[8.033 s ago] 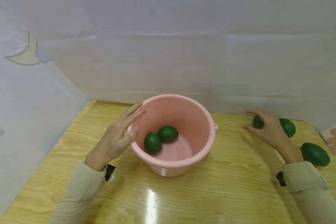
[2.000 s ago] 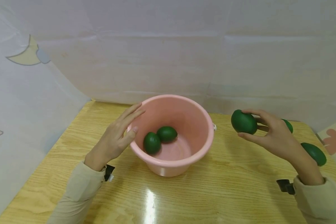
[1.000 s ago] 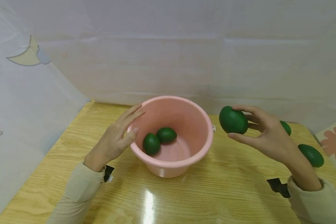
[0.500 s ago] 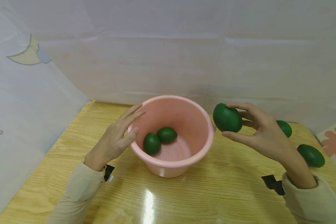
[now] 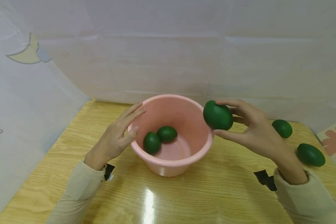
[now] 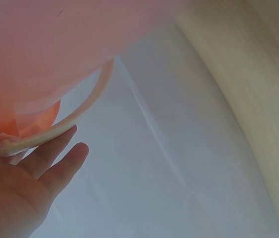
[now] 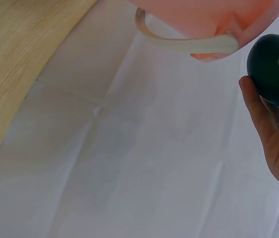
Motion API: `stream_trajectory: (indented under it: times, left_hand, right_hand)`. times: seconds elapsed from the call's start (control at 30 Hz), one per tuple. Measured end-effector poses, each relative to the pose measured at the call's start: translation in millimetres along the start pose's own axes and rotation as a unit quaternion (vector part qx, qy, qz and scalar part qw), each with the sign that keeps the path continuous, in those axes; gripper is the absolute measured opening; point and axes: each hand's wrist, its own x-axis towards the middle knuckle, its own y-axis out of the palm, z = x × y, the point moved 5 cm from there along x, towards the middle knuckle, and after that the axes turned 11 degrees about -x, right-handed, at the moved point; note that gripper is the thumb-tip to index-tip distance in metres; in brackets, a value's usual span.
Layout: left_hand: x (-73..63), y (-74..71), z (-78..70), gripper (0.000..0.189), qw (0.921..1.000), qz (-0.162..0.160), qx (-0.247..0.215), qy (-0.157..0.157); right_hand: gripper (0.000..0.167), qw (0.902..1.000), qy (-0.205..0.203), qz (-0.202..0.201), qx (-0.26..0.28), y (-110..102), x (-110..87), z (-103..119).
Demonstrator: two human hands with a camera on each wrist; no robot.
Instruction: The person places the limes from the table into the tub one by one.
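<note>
A pink bucket [image 5: 172,162] stands mid-table with two dark green avocados [image 5: 152,143] lying at its bottom. My left hand [image 5: 110,141] rests at the bucket's left rim, fingers extended. In the left wrist view its fingers lie near the bucket's pale handle [image 6: 75,116]. Between thumb and fingers, my right hand [image 5: 253,130] holds another avocado [image 5: 217,115] at the bucket's right rim, raised off the table. The right wrist view shows a small pale round spot on this avocado [image 7: 273,69], beside the bucket.
Two more avocados lie on the wooden table [image 5: 207,199] at the right: one farther back [image 5: 282,128], one closer to the right edge [image 5: 310,155]. A pale sheet [image 5: 168,62] hangs behind and beside the table.
My right hand has picked up an avocado from the table's back right and carried it left to the bucket's rim. The left hand and the bucket have stayed in place.
</note>
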Motion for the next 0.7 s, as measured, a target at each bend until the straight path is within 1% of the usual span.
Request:
stream_trajectory:
  times: [0.23, 0.47, 0.7]
  left_hand:
    - [1.0, -0.4, -0.5, 0.054, 1.0000, 0.002, 0.000, -0.002]
    - [0.7, -0.6, -0.9, 0.054, 1.0000, 0.003, 0.003, -0.006]
    - [1.2, -0.5, -0.9, 0.054, 1.0000, 0.002, 0.004, -0.005]
  right_hand:
    - [0.080, 0.9998, -0.020, -0.003, 0.003, 5, 6.6, 3]
    - [0.074, 0.9995, -0.024, 0.015, 0.009, 15, 13.2, 6]
    - [0.070, 0.9988, -0.036, 0.017, 0.028, 23, 18.6, 10]
